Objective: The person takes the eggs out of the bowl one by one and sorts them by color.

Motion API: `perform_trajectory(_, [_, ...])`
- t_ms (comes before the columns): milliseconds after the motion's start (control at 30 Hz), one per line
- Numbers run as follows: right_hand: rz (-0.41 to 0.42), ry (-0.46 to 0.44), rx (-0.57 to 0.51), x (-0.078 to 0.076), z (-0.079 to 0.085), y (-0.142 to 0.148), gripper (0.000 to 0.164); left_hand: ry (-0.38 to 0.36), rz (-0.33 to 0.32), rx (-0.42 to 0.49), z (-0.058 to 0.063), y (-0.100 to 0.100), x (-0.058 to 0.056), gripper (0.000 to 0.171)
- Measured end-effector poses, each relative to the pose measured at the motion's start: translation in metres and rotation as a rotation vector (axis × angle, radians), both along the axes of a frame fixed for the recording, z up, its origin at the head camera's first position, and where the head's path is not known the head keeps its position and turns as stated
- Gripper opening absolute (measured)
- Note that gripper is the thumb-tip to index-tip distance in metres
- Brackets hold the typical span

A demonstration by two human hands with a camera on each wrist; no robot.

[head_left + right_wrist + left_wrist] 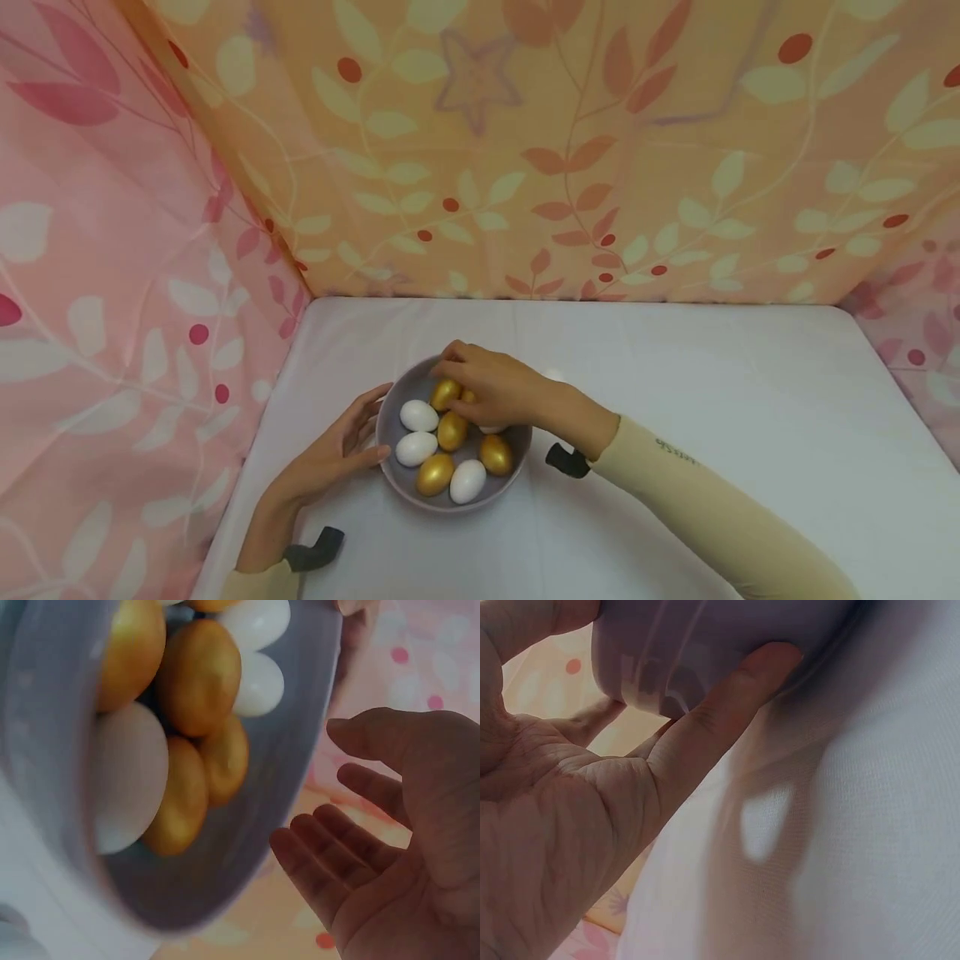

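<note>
A grey-purple bowl holds several golden eggs and several white eggs. My left hand is at the bowl's left side, its fingers and thumb spread fairly straight against the outer wall, the palm apart from it. Over the bowl's far right part is my right hand, fingers loosely bent above the eggs. In the right wrist view nothing lies between that hand's thumb and fingers. From the head view it partly hides a golden egg and a white egg below it.
The bowl stands on a white-covered table. Behind my right wrist a small white object shows, mostly hidden. A patterned orange cloth rises at the table's back, a pink one on the left. Dark straps hang at both wrists.
</note>
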State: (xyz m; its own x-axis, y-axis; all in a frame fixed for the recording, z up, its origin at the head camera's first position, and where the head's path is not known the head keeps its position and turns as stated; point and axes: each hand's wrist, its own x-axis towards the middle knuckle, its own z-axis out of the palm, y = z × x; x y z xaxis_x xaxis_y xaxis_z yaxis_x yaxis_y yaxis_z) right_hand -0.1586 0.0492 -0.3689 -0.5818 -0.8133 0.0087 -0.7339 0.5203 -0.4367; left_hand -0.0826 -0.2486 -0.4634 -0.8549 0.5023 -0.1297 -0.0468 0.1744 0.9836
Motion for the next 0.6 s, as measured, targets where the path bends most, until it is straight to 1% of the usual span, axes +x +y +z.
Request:
perform_trajectory(133, [0.078, 0.007, 0.089, -0.002, -0.001, -0.021, 0.042, -0.006, 0.004, -0.011, -0.002, 0.0, -0.001, 0.079])
perform_trajectory(233, [0.107, 0.006, 0.154, -0.004, 0.001, -0.034, 0.044, 0.001, 0.008, -0.011, -0.003, 0.002, -0.003, 0.079])
perform_trajectory(367, [0.115, -0.02, 0.216, -0.004, -0.001, -0.046, 0.043, 0.022, -0.008, 0.01, -0.004, 0.003, -0.005, 0.079])
perform_trajectory(500, [0.114, -0.029, 0.253, -0.003, -0.012, -0.058, 0.039, 0.025, -0.015, 0.014, -0.004, 0.0, -0.003, 0.08])
perform_trajectory(600, [0.118, -0.023, 0.282, -0.001, -0.019, -0.064, 0.041, 0.017, -0.008, 0.004, -0.003, -0.001, -0.001, 0.08])
